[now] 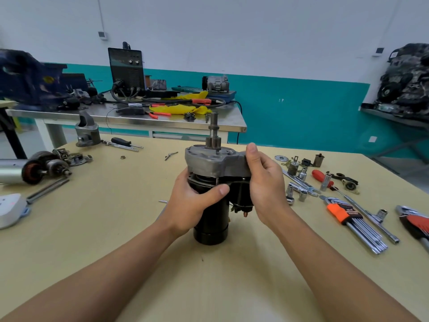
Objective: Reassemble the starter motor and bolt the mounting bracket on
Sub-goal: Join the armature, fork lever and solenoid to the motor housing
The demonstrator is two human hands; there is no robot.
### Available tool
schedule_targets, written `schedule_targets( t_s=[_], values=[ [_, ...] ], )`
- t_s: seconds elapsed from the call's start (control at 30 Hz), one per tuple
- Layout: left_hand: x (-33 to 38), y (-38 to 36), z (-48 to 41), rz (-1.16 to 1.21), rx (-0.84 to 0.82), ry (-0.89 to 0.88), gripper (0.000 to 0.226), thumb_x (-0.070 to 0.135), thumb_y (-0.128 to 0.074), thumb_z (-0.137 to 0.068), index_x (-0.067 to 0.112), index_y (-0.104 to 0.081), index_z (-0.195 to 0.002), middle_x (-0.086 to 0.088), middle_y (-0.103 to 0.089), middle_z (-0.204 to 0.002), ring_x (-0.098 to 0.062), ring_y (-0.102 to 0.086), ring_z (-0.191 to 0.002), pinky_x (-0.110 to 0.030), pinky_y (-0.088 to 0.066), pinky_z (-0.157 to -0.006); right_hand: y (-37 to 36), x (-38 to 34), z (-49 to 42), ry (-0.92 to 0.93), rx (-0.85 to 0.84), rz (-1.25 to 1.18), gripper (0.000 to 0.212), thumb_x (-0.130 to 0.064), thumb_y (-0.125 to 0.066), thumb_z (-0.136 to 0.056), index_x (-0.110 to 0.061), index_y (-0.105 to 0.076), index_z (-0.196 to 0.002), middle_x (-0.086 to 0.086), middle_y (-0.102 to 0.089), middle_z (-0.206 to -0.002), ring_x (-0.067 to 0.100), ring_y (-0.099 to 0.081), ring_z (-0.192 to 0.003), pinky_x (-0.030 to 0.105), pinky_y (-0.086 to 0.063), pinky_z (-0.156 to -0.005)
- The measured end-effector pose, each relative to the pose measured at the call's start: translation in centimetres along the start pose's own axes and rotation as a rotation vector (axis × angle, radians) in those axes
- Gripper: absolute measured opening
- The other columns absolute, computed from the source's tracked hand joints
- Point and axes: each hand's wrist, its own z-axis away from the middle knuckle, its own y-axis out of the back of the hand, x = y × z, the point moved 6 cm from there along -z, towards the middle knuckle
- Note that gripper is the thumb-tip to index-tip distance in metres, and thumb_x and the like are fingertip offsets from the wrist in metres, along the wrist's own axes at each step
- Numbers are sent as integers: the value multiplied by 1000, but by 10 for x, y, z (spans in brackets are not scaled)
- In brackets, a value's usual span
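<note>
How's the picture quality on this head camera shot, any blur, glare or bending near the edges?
Head view, light: soft and even, only a faint shadow under the starter motor. Head view, focus: left hand and right hand on the motor are sharp, the blue vise far left is smeared. Head view, distortion: the table edges bow slightly; mild glare on the steel bench.

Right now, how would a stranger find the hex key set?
Start at the wooden table, then go right of the starter motor. Among the chrome sockets lies the hex key set; only its keys sit bundled in an orange holder.
</note>
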Motion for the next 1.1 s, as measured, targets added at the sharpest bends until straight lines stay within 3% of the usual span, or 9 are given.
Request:
schedule_targets(
  t_s=[0.17,0.27,0.33,0.5,0.6,0.7,0.83,0.97,1.1],
  values=[
    [1,0,-4,18,-17,-21,50,27,-75,-79,22,-63,-127,-3,-71,-125,-22,-65,-120,-27,-53,-93,0,-11,-6,57,-34,49,48,-77,-48,-77,-37,-73,-83,-8,-73,-85,4,-68,-82,21,-57,-70],
    [0,1,-5,-3,-19,-17,43,29,-75,-79,35,-68,-121,-1,-71,-122,-21,-65,-118,-28,-53,-92,-1,-12,-6,29,-27,39,51,-79,-50,-73,-36,-75,-82,2,-73,-91,20,-69,-94,45,-58,-87],
    [-4,2,-6,2,-5,-4,44,30,-76,-77,31,-67,-120,-3,-72,-120,-22,-67,-116,-31,-54,-91,-1,-14,-5,16,-8,27,50,-77,-52,-75,-33,-75,-81,8,-72,-93,28,-67,-97,57,-54,-92],
    [-6,3,-7,7,-10,0,54,28,-76,-77,17,-61,-127,-5,-71,-122,-24,-66,-117,-30,-54,-92,2,-6,-5,-50,-42,-11,30,-62,-58,-82,-39,-77,-84,-3,-75,-92,23,-68,-101,56,-53,-96],
    [-9,5,-9,-38,-9,0,75,31,-77,-76,8,-48,-141,-8,-66,-130,-26,-61,-124,-34,-51,-98,5,5,-2,-134,-115,-76,34,-54,-58,-84,-31,-77,-99,4,-75,-105,25,-67,-109,57,-50,-101],
    [-12,7,-9,-29,15,6,111,38,-86,-70,20,-20,-157,-8,-60,-139,-25,-57,-130,-37,-48,-108,0,16,5,-235,-168,-84,54,-61,-56,-83,-22,-71,-117,7,-73,-114,26,-65,-114,55,-47,-105],
    [-8,7,-7,-19,31,-29,113,39,-92,-66,44,-19,-152,-2,-58,-141,-22,-57,-130,-31,-49,-105,-6,26,11,-327,-120,-132,56,-66,-60,-77,-25,-74,-112,2,-77,-107,24,-69,-108,46,-54,-95],
    [0,4,-5,-96,35,-122,94,16,-88,-65,30,-32,-140,2,-62,-129,-23,-62,-121,-30,-52,-97,-4,23,9,-338,-78,-181,43,-58,-60,-74,-24,-78,-94,5,-78,-99,23,-72,-94,38,-54,-72],
    [6,2,-1,-143,83,-154,87,18,-88,-62,29,-36,-130,1,-59,-126,-25,-62,-121,-33,-53,-98,-3,20,8,-329,-49,-196,51,-52,-59,-72,-14,-73,-103,11,-76,-101,20,-70,-85,33,-54,-60]
  ],
)
